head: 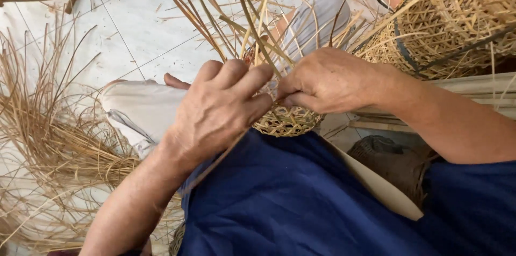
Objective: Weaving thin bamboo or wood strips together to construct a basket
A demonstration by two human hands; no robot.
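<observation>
A small half-woven basket (287, 121) of pale bamboo strips rests on my lap, its loose upright strips (252, 25) fanning up and away from me. My left hand (217, 108) covers the basket's near left side, fingers curled around a strip. My right hand (328, 81) lies on its right side, thumb and fingers pinching a strip at the rim. Both hands touch each other over the basket, and most of the weave is hidden beneath them.
A heap of loose bamboo strips (59, 143) lies on the white tiled floor (140, 19) at left. A large open-weave basket (451, 14) stands at upper right. A darker woven piece (392, 159) sits beside my right leg. Blue cloth (301, 202) covers my lap.
</observation>
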